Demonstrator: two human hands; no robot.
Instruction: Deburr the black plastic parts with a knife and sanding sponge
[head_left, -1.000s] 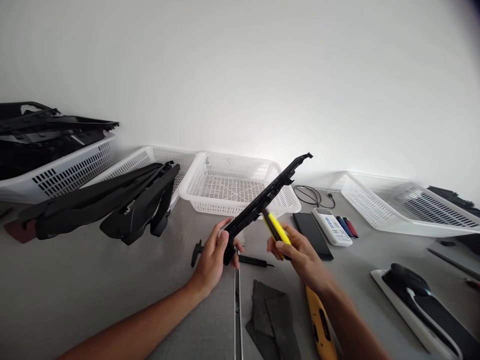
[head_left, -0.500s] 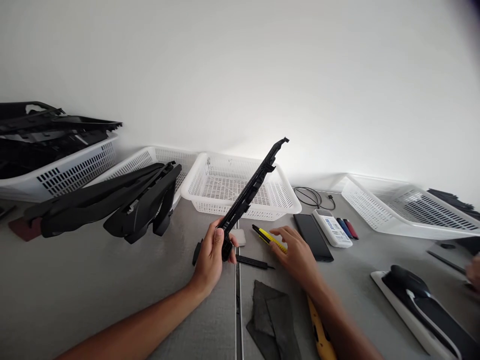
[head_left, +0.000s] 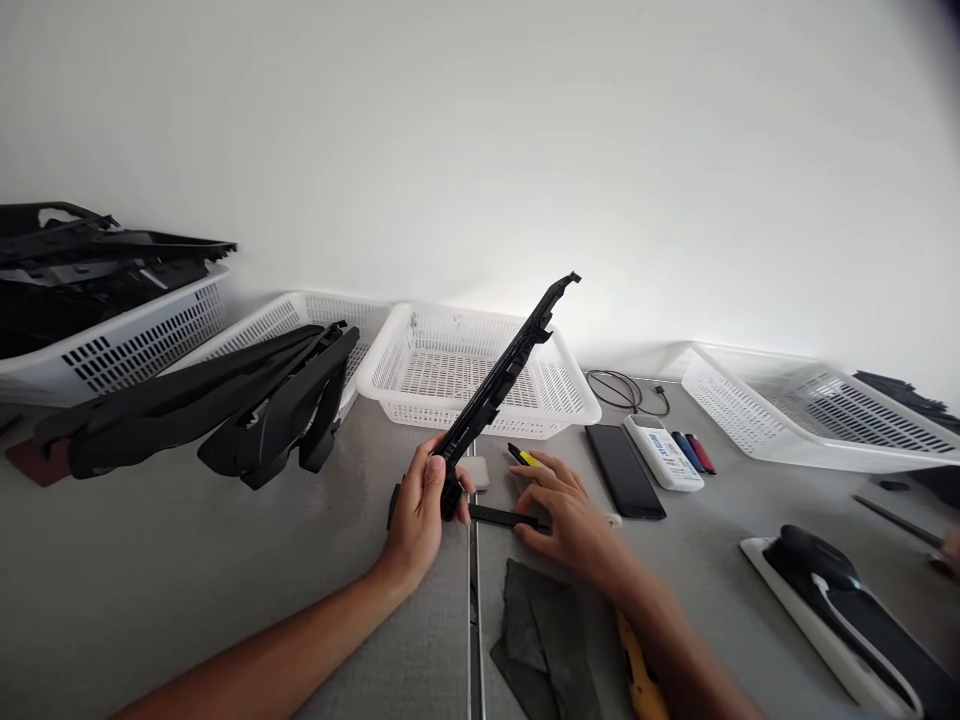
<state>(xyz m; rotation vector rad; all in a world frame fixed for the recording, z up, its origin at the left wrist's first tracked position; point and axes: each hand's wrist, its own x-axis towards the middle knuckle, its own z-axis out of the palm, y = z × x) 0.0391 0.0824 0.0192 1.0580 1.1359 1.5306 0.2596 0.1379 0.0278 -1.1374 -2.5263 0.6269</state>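
— What have you got in the left hand [head_left: 421, 512]?

— From my feed, its fingers are wrapped tight around the lower end of a long black plastic trim strip [head_left: 501, 378], which rises tilted up and to the right above the counter [head_left: 225, 590], its tip in front of the white mesh basket [head_left: 420, 345]. The grip hides the strip's bottom end, so I can't make out its shape there.

— And the right hand [head_left: 566, 515]?

— Palm down, fingers loosely spread, fingertips touching a slim black tool [head_left: 504, 517] lying flat on the counter. Just behind the hand lies the yellow utility knife [head_left: 523, 458]; only its tip shows, the rest is covered by the knuckles.

— How does that differ from a second ago?

— A second ago I saw the knife pinched in the right hand against the strip. Half a second ago it was already down with the hand over it. Now the hand has slid nearer, onto the black tool. The strip stands steeper than it did a second ago.

— Anything hard to read?

— The dark folded sheets [head_left: 544, 630] run out of frame at the bottom, and a yellow tool [head_left: 641, 680] sits half under my right forearm. A black phone [head_left: 624, 470] and a white device [head_left: 664, 452] lie to the right; the device's label is too small to read.
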